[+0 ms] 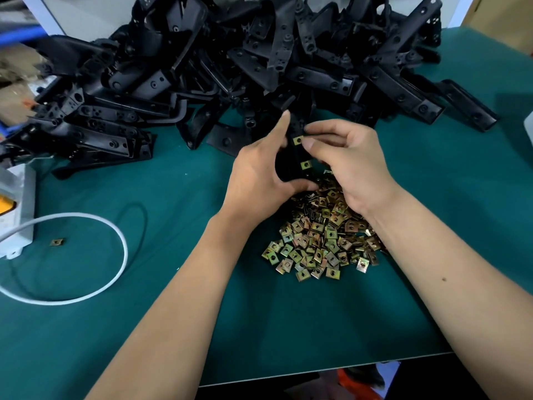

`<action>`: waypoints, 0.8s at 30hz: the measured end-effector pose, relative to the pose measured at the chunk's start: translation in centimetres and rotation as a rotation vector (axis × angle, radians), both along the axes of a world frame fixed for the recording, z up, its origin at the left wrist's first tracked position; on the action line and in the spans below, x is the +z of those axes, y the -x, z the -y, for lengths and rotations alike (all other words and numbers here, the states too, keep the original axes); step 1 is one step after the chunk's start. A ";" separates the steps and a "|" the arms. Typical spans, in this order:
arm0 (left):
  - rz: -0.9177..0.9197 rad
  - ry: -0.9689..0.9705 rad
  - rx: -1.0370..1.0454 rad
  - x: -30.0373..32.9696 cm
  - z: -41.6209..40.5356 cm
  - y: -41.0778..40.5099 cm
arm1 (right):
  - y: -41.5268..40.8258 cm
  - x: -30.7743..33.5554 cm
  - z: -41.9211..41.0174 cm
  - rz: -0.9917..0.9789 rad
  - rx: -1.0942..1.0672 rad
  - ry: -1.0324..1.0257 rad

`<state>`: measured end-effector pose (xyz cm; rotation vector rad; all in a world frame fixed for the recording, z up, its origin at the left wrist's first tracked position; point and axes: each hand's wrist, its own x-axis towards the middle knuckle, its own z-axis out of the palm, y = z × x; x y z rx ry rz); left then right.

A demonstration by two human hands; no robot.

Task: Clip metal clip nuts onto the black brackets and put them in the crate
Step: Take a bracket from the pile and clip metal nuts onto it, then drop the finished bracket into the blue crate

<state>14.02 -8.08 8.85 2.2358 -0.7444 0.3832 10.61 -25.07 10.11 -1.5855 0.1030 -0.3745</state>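
Glossy brass-toned metal clip nuts [320, 238]; matt black plastic brackets [259, 53].

Single head-worn wide-angle view, looking forward and steeply down onto the desk [144, 327] at close range; both hands occupy frame centre.

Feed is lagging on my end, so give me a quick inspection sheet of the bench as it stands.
Surface: green mat.
Job's things: held bracket carries two clip nuts, upper and lower; bracket heap behind; loose clip nut pile under the wrists; no crate seen.
Clutter: stray clip nut near the grey box.
Hands: left hand grips the bracket; right hand pinches at the upper nut.
Cables: white cable looped at left.
Surroundings: blurred shelving at far left.
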 end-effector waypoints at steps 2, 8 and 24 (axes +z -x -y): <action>-0.022 0.030 0.034 0.0 0.1 -0.1 | -0.1 0.1 0.0 -0.008 0.002 0.029; -0.012 0.065 0.158 0.4 -0.1 0.0 | -0.1 -0.3 0.3 -0.050 0.039 0.279; 0.084 -0.072 0.311 1.6 0.3 1.3 | 1.0 1.1 -1.1 0.023 -0.002 0.534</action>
